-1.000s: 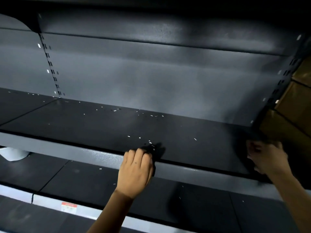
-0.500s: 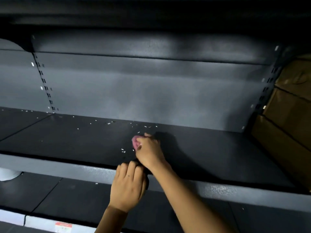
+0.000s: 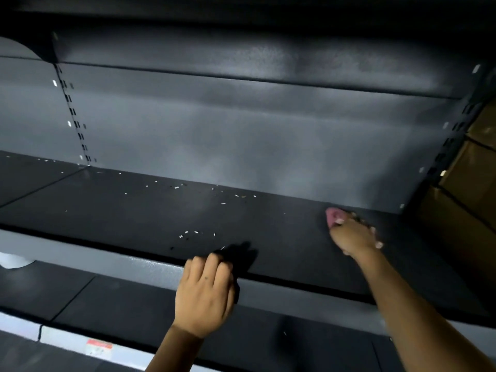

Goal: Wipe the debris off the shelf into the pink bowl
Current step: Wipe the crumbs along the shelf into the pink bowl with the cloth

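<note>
While the left hand (image 3: 204, 296) curls over the near edge of the dark shelf (image 3: 112, 210), the right hand (image 3: 351, 234) reaches far to the right, close to the back wall (image 3: 241, 146). The left hand's fingers are bent and closed at the lip, and something dark sits under them, but I cannot tell what it is. The right hand is closed around a small pink thing (image 3: 332, 214), maybe a cloth or sponge, and it is pressed down on the shelf. The pink part pokes out on the left side of the fingers. It is a bit blurry.

Little white bits of debris (image 3: 196, 233) lie on the shelf just past the left hand. More bits (image 3: 222, 196) are scattered farther back, near the wall, in the middle and to the left. The spot around the right hand looks clean.

No pink bowl can be seen for sure. Below, a lower shelf (image 3: 120, 304) runs along the near side, with a small red and white label (image 3: 98, 347) on its front edge. Brown boxes (image 3: 472, 167) stand at the far right.
</note>
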Demonstrator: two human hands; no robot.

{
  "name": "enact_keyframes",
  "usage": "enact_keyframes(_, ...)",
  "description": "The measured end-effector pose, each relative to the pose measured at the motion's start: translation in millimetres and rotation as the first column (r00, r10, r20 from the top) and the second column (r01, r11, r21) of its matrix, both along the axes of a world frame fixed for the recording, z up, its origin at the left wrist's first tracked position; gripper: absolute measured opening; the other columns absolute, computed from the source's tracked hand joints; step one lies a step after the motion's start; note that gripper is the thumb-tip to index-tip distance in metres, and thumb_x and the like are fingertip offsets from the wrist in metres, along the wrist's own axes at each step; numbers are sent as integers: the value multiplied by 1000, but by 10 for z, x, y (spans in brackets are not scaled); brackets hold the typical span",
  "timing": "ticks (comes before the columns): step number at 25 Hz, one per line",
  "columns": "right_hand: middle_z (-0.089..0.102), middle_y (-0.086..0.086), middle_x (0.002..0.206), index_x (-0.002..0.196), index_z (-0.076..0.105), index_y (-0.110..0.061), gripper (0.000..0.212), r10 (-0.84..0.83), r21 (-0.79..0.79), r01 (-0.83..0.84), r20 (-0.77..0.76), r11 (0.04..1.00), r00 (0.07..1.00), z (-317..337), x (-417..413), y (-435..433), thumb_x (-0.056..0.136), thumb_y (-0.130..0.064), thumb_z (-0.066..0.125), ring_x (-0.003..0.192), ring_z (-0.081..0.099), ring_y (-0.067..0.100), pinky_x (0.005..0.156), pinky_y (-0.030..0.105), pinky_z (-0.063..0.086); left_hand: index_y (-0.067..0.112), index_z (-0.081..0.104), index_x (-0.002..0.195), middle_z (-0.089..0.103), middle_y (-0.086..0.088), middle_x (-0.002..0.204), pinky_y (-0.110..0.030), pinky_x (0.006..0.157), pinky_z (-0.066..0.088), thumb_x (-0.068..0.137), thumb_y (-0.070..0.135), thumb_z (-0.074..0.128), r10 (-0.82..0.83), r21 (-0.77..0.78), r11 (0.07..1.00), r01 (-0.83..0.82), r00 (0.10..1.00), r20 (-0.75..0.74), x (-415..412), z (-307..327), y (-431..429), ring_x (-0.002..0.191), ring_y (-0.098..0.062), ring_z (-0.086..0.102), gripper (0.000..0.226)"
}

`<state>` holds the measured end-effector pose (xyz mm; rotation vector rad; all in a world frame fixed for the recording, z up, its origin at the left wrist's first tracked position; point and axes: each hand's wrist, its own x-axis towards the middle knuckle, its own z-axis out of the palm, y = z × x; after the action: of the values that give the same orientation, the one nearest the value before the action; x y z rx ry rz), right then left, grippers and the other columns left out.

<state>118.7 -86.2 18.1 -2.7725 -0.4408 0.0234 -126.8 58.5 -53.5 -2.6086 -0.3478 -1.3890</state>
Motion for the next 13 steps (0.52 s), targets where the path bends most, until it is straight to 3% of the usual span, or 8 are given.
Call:
enact_keyframes(2, 53, 17, 127, 108, 57, -19, 33, 170, 18, -170, -1, 985, 986, -11, -173, 534, 81, -16, 38, 121, 48, 34, 108, 44, 33, 14, 39, 79, 38, -6, 82, -37, 61, 24, 76, 19, 42, 6, 3, 1000, -6, 1000, -13, -11, 17, 11, 64, -25, 28, 7)
enact_keyframes(5, 49, 16, 130, 110, 57, -16, 35, 347, 137, -340, -35, 930, 937, -11, -613, 1215, 79, -9, 43, 126, 41, 35, 110, 44, 31, 13, 39, 78, 45, -10, 76, -38, 61, 24, 77, 19, 42, 27, 20, 999, -26, 999, -35, -14, 53, 8, 63, -25, 28, 6)
enact_keyframes(8, 60, 14, 120, 117, 56, -12, 33, 558, 422, -464, -129, 779, 819, 73, -957, 1473, 87, -5, 45, 107, 57, 29, 87, 35, 50, 14, 39, 78, 51, -12, 67, -38, 60, 24, 79, 19, 42, 23, 15, 1000, -22, 998, -56, -35, 67, -17, 63, -25, 28, 6)
enact_keyframes(10, 64, 5, 100, 118, 58, -14, 35, 545, 709, -273, -185, 651, 818, 196, -945, 1396, 87, -5, 46, 74, 61, 17, 54, 18, 51, 14, 38, 77, 51, -12, 67, -37, 60, 24, 79, 19, 41, 26, -3, 1000, -26, 997, -70, -36, 90, -24, 63, -25, 27, 6)
enact_keyframes(11, 64, 3, 88, 112, 62, -13, 30, 472, 788, -199, -129, 583, 872, 267, -854, 1288, 87, -7, 48, 62, 58, 11, 43, 11, 44, 14, 37, 77, 51, -12, 67, -37, 61, 24, 79, 18, 41, 29, -8, 1000, -29, 997, -72, -33, 89, -26, 63, -25, 27, 6)
enact_keyframes(13, 67, 11, 75, 100, 65, -4, 19, 315, 807, -204, 24, 555, 949, 360, -525, 946, 86, -10, 53, 58, 57, 13, 45, 14, 44, 14, 37, 77, 51, -12, 67, -37, 60, 24, 78, 18, 41, 23, -11, 1000, -23, 998, -56, -27, 59, -23, 63, -24, 27, 5)
